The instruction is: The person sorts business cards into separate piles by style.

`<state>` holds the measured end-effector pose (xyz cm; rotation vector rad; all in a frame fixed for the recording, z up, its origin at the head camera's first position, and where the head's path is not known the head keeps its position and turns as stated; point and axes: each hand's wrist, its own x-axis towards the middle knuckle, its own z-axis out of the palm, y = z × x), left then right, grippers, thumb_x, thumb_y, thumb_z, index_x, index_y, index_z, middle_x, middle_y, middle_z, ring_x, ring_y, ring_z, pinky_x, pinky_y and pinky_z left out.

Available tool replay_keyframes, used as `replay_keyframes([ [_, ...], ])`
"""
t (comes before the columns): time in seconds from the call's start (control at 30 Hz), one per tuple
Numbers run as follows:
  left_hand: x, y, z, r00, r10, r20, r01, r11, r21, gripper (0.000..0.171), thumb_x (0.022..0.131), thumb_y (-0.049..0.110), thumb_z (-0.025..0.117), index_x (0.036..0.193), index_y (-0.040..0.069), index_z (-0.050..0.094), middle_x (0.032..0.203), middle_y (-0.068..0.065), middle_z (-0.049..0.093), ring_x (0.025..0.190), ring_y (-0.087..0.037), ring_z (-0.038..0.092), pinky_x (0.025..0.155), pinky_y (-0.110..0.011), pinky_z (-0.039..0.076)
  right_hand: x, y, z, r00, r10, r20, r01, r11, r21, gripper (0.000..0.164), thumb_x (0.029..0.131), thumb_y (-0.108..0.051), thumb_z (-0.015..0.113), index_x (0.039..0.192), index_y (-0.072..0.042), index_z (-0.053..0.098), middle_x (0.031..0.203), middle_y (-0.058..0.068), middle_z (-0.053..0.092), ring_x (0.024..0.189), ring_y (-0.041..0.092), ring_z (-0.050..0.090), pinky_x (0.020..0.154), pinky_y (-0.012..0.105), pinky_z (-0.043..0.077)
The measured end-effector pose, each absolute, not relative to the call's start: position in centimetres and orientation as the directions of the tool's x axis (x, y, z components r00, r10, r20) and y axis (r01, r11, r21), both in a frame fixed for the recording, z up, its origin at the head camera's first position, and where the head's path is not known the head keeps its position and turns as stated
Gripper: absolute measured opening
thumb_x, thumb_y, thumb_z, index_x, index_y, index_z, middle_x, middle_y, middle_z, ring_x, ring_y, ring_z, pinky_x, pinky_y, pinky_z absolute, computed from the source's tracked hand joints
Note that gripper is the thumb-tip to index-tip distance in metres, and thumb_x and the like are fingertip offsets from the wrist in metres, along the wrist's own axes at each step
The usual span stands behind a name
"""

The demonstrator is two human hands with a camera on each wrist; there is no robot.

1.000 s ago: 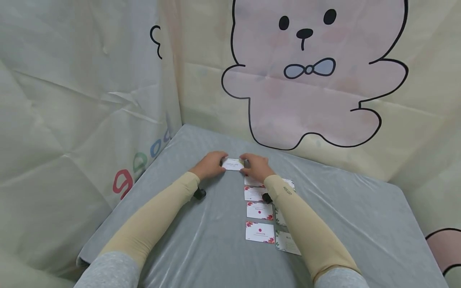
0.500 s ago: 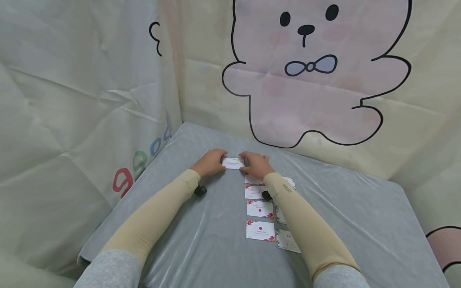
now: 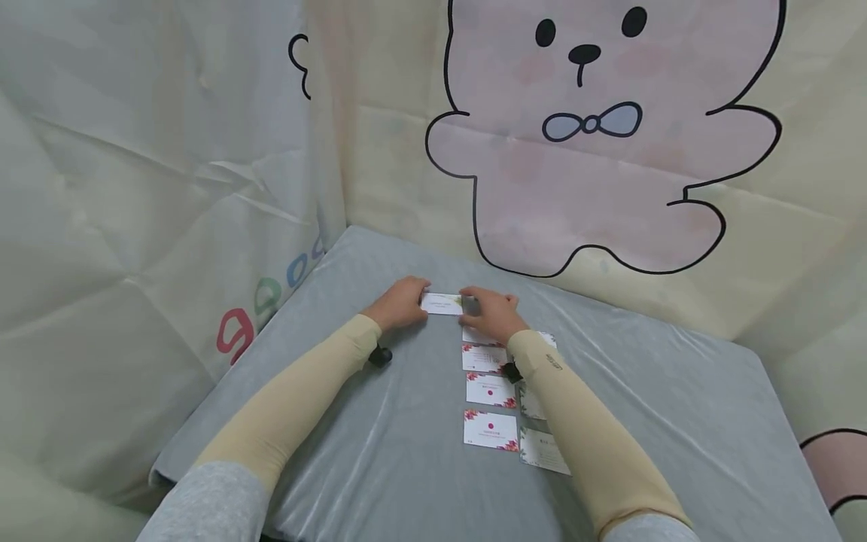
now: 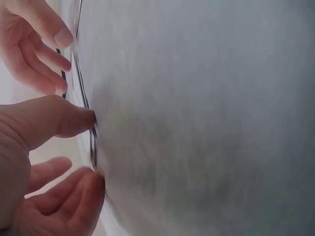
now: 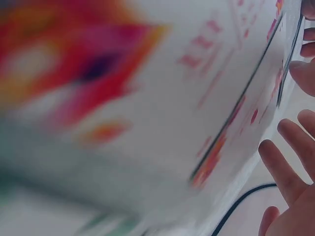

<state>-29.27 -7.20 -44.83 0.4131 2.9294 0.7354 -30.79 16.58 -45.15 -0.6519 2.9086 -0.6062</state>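
Far up the table in the head view, my left hand (image 3: 401,302) holds a white business card (image 3: 442,304) at its left end. In the left wrist view the thumb of my left hand (image 4: 44,142) meets the card's near edge, while the other fingers curl at the far side. My right hand (image 3: 493,312) is just off the card's right end. Its fingers (image 5: 283,167) look spread and apart from any card in the right wrist view. Below it, floral-cornered cards lie in a column, including a red-flowered card (image 3: 491,429).
A second column has green-cornered cards, such as the nearest one (image 3: 544,450), partly hidden by my right forearm (image 3: 589,421). Grey cloth covers the table (image 3: 379,467). A printed fabric curtain (image 3: 609,196) stands behind the far edge, another on the left.
My right hand has eased slightly to the right, away from the card's end. My left hand and the card stay nearly where they were. The head view has shifted a little.
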Motion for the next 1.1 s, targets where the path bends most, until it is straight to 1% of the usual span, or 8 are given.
replay_keyframes([
  [0.17, -28.5, -6.2, -44.4, -0.945, 0.326, 0.039, 0.315, 0.865, 0.391, 0.065, 0.088, 0.018, 0.072, 0.148, 0.007, 0.049, 0.145, -0.013, 0.054, 0.135, -0.029, 0.049, 0.115, -0.042, 0.041, -29.2, 18.8, -44.6, -0.906, -0.424, -0.004, -0.386, 0.828, -0.408, 0.058, 0.091, -0.04, 0.074, 0.144, -0.027, 0.054, 0.146, 0.003, 0.058, 0.134, 0.027, 0.053, 0.1, 0.058, 0.021],
  [0.27, -28.1, -5.8, -43.9, -0.919, 0.389, 0.068, 0.385, 0.842, 0.378, 0.063, 0.088, 0.021, 0.073, 0.147, 0.012, 0.051, 0.145, -0.007, 0.056, 0.136, -0.026, 0.049, 0.115, -0.041, 0.04, -28.6, 19.7, -44.1, -0.903, -0.43, -0.007, -0.392, 0.83, -0.397, 0.059, 0.091, -0.039, 0.074, 0.145, -0.026, 0.054, 0.146, 0.004, 0.058, 0.135, 0.028, 0.052, 0.099, 0.059, 0.02],
  [0.37, -28.0, -5.6, -43.5, -0.883, 0.465, 0.066, 0.451, 0.799, 0.398, 0.061, 0.089, 0.025, 0.075, 0.145, 0.015, 0.053, 0.144, -0.002, 0.058, 0.136, -0.022, 0.049, 0.116, -0.039, 0.04, -28.5, 20.0, -43.9, -0.905, -0.425, -0.006, -0.393, 0.842, -0.369, 0.06, 0.09, -0.04, 0.075, 0.144, -0.025, 0.054, 0.145, 0.004, 0.059, 0.133, 0.028, 0.053, 0.098, 0.057, 0.02],
  [0.53, -28.3, -5.9, -43.4, -0.837, 0.544, 0.057, 0.52, 0.758, 0.394, 0.059, 0.088, 0.026, 0.078, 0.141, 0.009, 0.057, 0.135, -0.005, 0.064, 0.13, -0.023, 0.054, 0.114, -0.04, 0.04, -28.7, 19.1, -44.1, -0.905, -0.426, -0.001, -0.395, 0.84, -0.373, 0.057, 0.089, -0.041, 0.076, 0.14, -0.024, 0.058, 0.14, 0.003, 0.063, 0.127, 0.027, 0.057, 0.099, 0.057, 0.019],
  [0.7, -28.5, -6.9, -44.1, -0.843, 0.538, 0.007, 0.5, 0.78, 0.376, 0.056, 0.088, 0.025, 0.079, 0.137, 0.007, 0.059, 0.124, -0.005, 0.068, 0.12, -0.021, 0.058, 0.111, -0.039, 0.043, -28.5, 17.6, -44.5, -0.897, -0.443, -0.005, -0.403, 0.821, -0.404, 0.054, 0.089, -0.039, 0.076, 0.138, -0.021, 0.061, 0.136, 0.003, 0.065, 0.125, 0.027, 0.059, 0.101, 0.058, 0.018],
  [0.9, -28.8, -7.0, -44.2, -0.853, 0.522, -0.017, 0.478, 0.792, 0.38, 0.055, 0.088, 0.024, 0.078, 0.138, 0.008, 0.06, 0.123, -0.004, 0.069, 0.115, -0.019, 0.06, 0.108, -0.038, 0.046, -28.6, 17.4, -44.9, -0.907, -0.42, -0.033, -0.375, 0.84, -0.392, 0.054, 0.09, -0.041, 0.075, 0.138, -0.025, 0.06, 0.137, 0.0, 0.065, 0.123, 0.025, 0.059, 0.098, 0.055, 0.019],
  [1.0, -29.1, -6.7, -44.2, -0.865, 0.501, -0.023, 0.458, 0.808, 0.37, 0.054, 0.089, 0.024, 0.078, 0.138, 0.01, 0.06, 0.124, -0.002, 0.068, 0.114, -0.018, 0.059, 0.108, -0.038, 0.047, -28.8, 17.6, -44.9, -0.905, -0.424, -0.029, -0.377, 0.833, -0.405, 0.056, 0.089, -0.042, 0.076, 0.139, -0.024, 0.06, 0.137, 0.0, 0.065, 0.123, 0.025, 0.058, 0.097, 0.054, 0.019],
  [1.1, -29.2, -6.3, -44.3, -0.873, 0.487, -0.03, 0.442, 0.815, 0.375, 0.057, 0.088, 0.025, 0.078, 0.14, 0.011, 0.058, 0.127, -0.002, 0.067, 0.118, -0.018, 0.059, 0.11, -0.037, 0.046, -29.1, 17.9, -45.1, -0.902, -0.431, -0.023, -0.386, 0.828, -0.406, 0.059, 0.087, -0.043, 0.078, 0.14, -0.024, 0.059, 0.136, -0.001, 0.065, 0.125, 0.024, 0.058, 0.096, 0.054, 0.02],
])
